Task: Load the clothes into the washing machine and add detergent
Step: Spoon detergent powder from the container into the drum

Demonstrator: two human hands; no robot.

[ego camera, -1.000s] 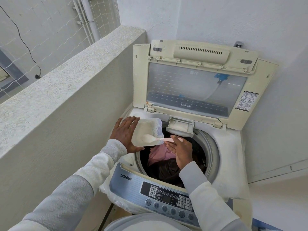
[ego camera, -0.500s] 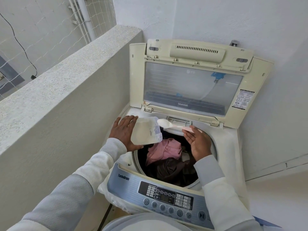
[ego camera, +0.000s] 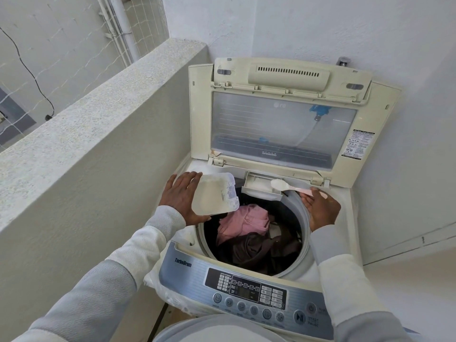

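A top-loading washing machine (ego camera: 328, 272) stands with its lid (ego camera: 283, 124) raised. Pink and dark brown clothes (ego camera: 249, 233) lie in the drum. My left hand (ego camera: 181, 197) holds a clear tub of white detergent powder (ego camera: 214, 195), tilted, over the drum's left rim. My right hand (ego camera: 320, 208) grips a pink spoon (ego camera: 293, 187) by its handle. The spoon's bowl carries white powder and hovers over the pulled-out detergent drawer (ego camera: 259, 185) at the drum's back edge.
A speckled parapet wall (ego camera: 98, 114) runs close along the machine's left side. White walls stand behind and to the right. The control panel (ego camera: 246, 290) faces me at the front. A plastic cover (ego camera: 158, 285) bunches at the machine's front left corner.
My right hand lifted the loaded spoon out of the tub and carried it right and back, over the detergent drawer. The left hand kept the tub nearly still.
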